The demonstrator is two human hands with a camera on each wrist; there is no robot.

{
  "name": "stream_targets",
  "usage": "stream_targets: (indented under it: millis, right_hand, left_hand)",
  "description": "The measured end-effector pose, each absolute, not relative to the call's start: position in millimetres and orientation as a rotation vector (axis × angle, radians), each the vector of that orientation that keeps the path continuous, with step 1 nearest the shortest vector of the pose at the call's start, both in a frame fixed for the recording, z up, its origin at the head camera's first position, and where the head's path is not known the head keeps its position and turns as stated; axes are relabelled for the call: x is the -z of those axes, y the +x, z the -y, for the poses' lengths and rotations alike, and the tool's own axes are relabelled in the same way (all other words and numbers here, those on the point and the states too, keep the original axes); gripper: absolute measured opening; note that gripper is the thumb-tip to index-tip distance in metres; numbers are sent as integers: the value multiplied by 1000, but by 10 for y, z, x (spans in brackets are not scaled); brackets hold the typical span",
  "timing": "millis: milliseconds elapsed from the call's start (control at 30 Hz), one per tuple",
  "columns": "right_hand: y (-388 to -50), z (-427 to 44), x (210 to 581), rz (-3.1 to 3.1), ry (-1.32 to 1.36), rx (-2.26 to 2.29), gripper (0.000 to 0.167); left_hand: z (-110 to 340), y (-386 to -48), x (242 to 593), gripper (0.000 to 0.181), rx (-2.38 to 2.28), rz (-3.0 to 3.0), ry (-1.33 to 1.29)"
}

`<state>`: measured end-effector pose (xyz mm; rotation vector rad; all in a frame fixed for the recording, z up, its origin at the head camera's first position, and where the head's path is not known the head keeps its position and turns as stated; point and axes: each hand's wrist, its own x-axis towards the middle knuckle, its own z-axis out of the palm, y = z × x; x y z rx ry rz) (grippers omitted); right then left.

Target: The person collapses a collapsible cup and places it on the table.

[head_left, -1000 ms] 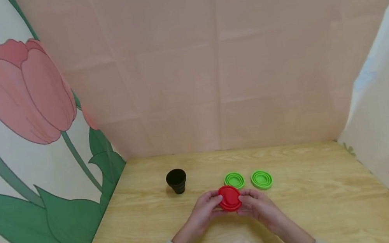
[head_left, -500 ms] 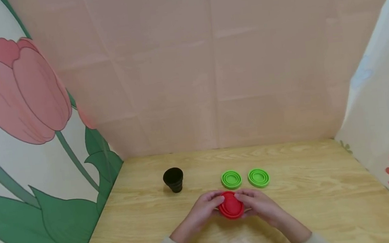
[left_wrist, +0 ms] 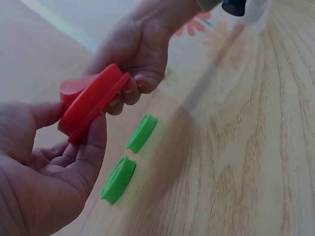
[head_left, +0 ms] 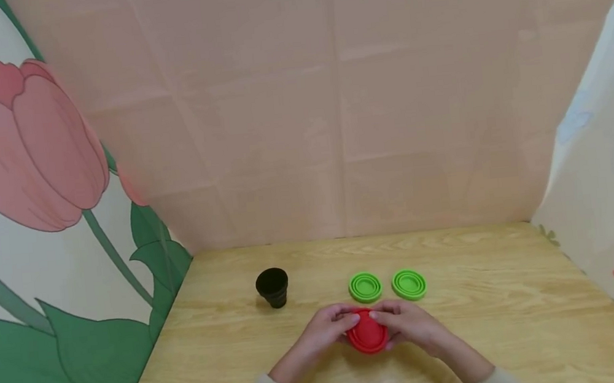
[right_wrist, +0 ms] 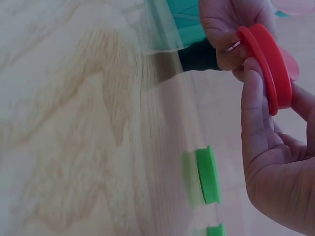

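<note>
A round red collapsible cup (head_left: 367, 332) is held above the table between both hands, its flat face turned up toward the head camera. The left hand (head_left: 326, 330) pinches its left rim, thumb on the face. From the other side the right hand (head_left: 411, 323) grips it the same way. Seen edge-on in the left wrist view, the red cup (left_wrist: 91, 101) is a thin ring with a part bulging out on one side; the left hand (left_wrist: 49, 182) has fingers beneath it. In the right wrist view the right hand (right_wrist: 280, 162) holds the red cup (right_wrist: 270, 69) by its edge.
Two flattened green cups (head_left: 365, 287) (head_left: 409, 284) lie side by side just beyond the hands. A black cup (head_left: 273, 287) stands expanded to the left on the wooden table (head_left: 222, 347). Printed cloths hang behind and at both sides.
The red cup has come slightly nearer the body and its face has tilted; both thumbs have shifted inward over its face. The head view has moved slightly.
</note>
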<state>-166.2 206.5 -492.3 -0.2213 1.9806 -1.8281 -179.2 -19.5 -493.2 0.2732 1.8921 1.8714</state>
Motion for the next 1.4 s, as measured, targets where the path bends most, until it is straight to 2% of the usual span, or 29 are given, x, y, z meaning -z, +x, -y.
stream_targets:
  millis: [800,1233,1400]
  right_hand:
    - [-1699,-1953,4902,-2070,-350,1722,24]
    - [-1712,-1994,4873,-1985,-306,1778,40]
    - [-1738,-2012,4896,-1890,-287,1811,40]
  left_hand:
    - [227,-1837,4958,16,-1708,-2140,349]
    - [304,-1880,4969,28,-1913,-1823,242]
    - [349,-1916,4916,31,-1904,-1775,263]
